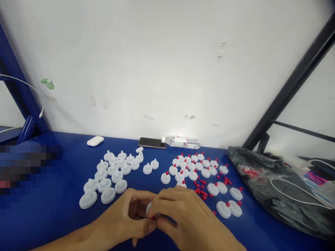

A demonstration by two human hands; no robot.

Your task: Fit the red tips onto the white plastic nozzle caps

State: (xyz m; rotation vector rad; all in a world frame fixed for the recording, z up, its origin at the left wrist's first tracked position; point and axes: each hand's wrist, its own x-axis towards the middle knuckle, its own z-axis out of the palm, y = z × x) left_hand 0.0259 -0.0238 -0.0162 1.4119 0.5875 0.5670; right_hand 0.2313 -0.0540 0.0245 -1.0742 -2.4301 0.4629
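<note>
Blue counter point(65, 223) under a white wall: left hand point(125, 218) and right hand point(183, 216) meet at its near edge, fingertips clamped on 1 white disc point(149, 208) between them, red caps point(200, 190) just right.

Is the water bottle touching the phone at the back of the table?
Touching. Head view: the lying water bottle's white cap end meets the right end of the dark phone, with no blue table between them.
</note>
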